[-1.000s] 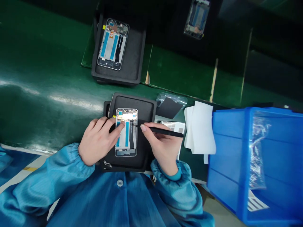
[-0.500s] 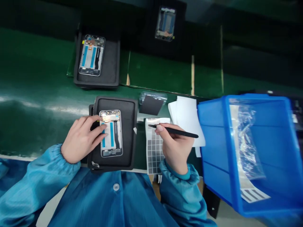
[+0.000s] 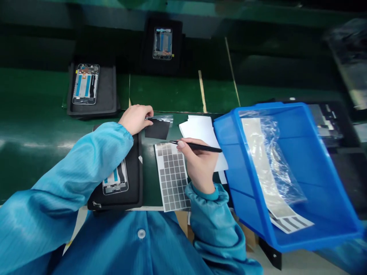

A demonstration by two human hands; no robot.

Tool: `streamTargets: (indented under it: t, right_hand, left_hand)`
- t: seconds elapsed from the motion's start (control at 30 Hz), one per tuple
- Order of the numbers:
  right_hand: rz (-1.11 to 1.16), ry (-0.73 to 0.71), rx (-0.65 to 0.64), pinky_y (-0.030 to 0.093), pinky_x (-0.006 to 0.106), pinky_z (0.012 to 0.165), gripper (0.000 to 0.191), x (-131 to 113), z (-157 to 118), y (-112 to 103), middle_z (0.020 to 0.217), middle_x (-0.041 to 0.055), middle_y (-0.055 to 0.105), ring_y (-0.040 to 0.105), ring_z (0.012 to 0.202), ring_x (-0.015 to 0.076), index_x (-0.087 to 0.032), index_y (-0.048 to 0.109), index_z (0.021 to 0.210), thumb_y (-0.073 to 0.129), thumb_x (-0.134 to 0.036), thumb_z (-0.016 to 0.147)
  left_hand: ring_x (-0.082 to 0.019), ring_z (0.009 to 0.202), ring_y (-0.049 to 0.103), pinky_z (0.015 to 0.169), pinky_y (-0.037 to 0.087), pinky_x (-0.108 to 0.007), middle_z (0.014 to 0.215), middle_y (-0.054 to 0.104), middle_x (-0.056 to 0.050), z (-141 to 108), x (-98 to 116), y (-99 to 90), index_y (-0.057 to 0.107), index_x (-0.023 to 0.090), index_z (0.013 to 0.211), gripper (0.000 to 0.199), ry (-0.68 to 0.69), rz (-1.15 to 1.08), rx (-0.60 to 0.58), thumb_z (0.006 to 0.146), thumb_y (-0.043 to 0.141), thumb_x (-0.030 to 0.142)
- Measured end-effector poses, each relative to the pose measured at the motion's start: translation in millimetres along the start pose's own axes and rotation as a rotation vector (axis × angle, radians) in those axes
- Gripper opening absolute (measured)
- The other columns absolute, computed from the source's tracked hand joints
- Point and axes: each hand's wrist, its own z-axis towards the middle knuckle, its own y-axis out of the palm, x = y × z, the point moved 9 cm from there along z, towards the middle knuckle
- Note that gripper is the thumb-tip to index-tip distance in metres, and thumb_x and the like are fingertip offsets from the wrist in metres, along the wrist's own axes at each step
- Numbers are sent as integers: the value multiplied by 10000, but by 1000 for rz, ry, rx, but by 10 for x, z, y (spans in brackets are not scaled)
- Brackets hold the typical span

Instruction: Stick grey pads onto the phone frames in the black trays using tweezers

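My left hand (image 3: 135, 119) has left the tray and reaches across to the corner of a clear plastic packet (image 3: 159, 128) holding a dark sheet. Its fingertips are at the packet's edge, and I cannot tell if they grip it. My right hand (image 3: 199, 166) holds black tweezers (image 3: 197, 146), their tip just above a sheet of grey square labels (image 3: 172, 176). A phone frame (image 3: 115, 181) lies in a black foam tray (image 3: 134, 179), mostly hidden under my left sleeve.
Loose white paper sheets (image 3: 199, 131) lie beside the labels. A blue plastic bin (image 3: 286, 175) at right holds a clear bag and a striped sheet. Farther along the green bench, black trays (image 3: 91, 109) hold other phone frames.
My left hand has let go of the phone frame and moved up and right to the packet. My right hand has moved over the label sheet. The view has turned.
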Motion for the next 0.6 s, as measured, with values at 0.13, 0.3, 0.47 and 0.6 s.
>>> streamTargets:
  t: [0.13, 0.3, 0.47, 0.6]
  right_hand:
    - [3, -82, -19, 622, 340, 720, 121, -87, 172, 153, 888, 24, 794, 746, 801, 197, -241, 788, 876, 826, -303, 779]
    - [93, -193, -107, 637, 371, 848, 111, -195, 275, 431, 968, 18, 797, 757, 913, 206, -262, 795, 911, 807, -253, 801]
    - [27, -272, -121, 634, 400, 862, 114, -223, 262, 508, 972, 20, 804, 754, 910, 215, -268, 797, 906, 814, -250, 794]
    - [-3, -285, -116, 632, 401, 857, 113, -220, 255, 510, 969, 19, 805, 754, 900, 212, -266, 798, 909, 810, -246, 799]
  left_hand:
    - [-200, 902, 681, 848, 469, -311, 947, 754, -18, -115, 29, -100, 738, 216, 939, 105, -26, -89, 50, 848, 707, 255]
    - [-182, 833, 690, 794, 473, -293, 859, 764, -2, -266, 134, -163, 769, 211, 848, 60, -96, -190, 83, 816, 733, 245]
    - [-159, 736, 677, 692, 455, -268, 743, 747, 12, -331, 116, -181, 781, 208, 783, 63, -180, -279, 88, 787, 764, 269]
    - [-157, 718, 671, 673, 452, -268, 733, 747, 12, -347, 91, -173, 784, 210, 775, 89, -191, -302, 97, 783, 768, 298]
